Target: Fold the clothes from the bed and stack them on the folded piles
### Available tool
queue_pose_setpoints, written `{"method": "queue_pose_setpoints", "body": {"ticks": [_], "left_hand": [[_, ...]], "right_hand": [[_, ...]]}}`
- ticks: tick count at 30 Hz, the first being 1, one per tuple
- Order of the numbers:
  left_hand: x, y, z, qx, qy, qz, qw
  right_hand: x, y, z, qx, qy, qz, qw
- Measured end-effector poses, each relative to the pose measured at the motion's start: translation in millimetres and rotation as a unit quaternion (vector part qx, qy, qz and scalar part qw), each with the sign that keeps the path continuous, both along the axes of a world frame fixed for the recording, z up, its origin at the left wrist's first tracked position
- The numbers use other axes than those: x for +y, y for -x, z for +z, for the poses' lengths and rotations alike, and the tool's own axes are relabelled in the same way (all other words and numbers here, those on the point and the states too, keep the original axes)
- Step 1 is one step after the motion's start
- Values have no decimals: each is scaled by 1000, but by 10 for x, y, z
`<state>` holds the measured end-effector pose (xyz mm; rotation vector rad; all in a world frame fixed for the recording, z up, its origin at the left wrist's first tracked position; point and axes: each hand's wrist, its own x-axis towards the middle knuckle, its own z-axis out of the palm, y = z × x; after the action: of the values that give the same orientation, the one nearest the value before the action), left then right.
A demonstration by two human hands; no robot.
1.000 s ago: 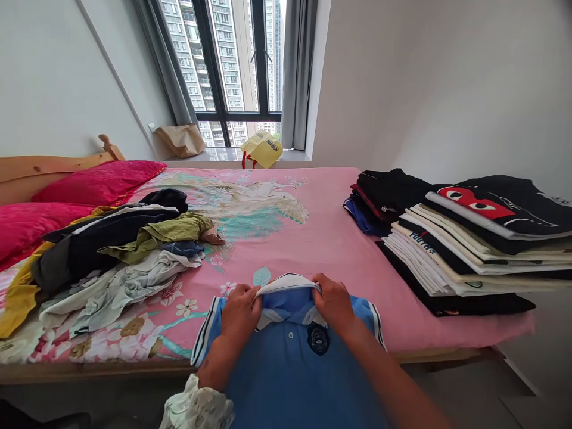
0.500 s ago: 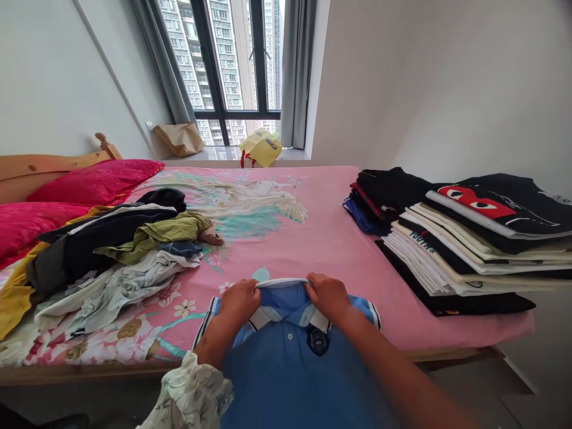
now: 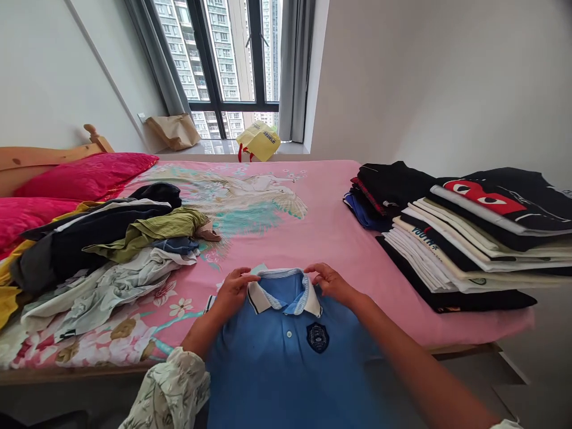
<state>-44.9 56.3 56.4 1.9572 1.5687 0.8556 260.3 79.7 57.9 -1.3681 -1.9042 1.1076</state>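
A blue polo shirt with a white, dark-striped collar and a dark badge on the chest faces up at the front edge of the bed. Its lower part runs out of view at the bottom. My left hand pinches the left side of the collar between thumb and fingers. On the other side, my right hand grips the right end of the collar the same way. The collar lies folded down with its points spread, and one white button shows below it.
Rumpled clothes lie heaped on the bed's left. Folded shirts form a tall stack at the right, beside a smaller dark pile. Pink pillows rest by the wooden headboard. A paper bag and yellow bag stand by the window.
The raised collar has been turned down, so its white points now show. My hands have shifted slightly outward along its edges, still holding it. The badge is no longer partly covered.
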Motion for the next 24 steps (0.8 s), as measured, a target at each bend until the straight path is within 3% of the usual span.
{"method": "queue_pose_setpoints", "body": {"ticks": [2,4,8,11,14,20,24], "left_hand": [[48,-1,25,109,-38,-79,990],[128,-20,98,208,-26,-137,968],[343,-26,281,299,12,-214,930],[469,-17,295,263,27,-195,945],[489,-33,170,236,45,-158,958],[449,-61,-43,180,64,-129,973],[496,-137,-112,143,60,-48,987]], "right_hand": [[4,-11,25,-76,-64,82,992],[45,8,69,-170,-100,143,970],[174,79,200,-288,-140,185,929],[245,145,266,-329,-159,158,917],[280,199,234,-346,-157,145,913],[321,226,63,-271,-97,155,945],[338,286,-8,-269,-114,130,948]]}}
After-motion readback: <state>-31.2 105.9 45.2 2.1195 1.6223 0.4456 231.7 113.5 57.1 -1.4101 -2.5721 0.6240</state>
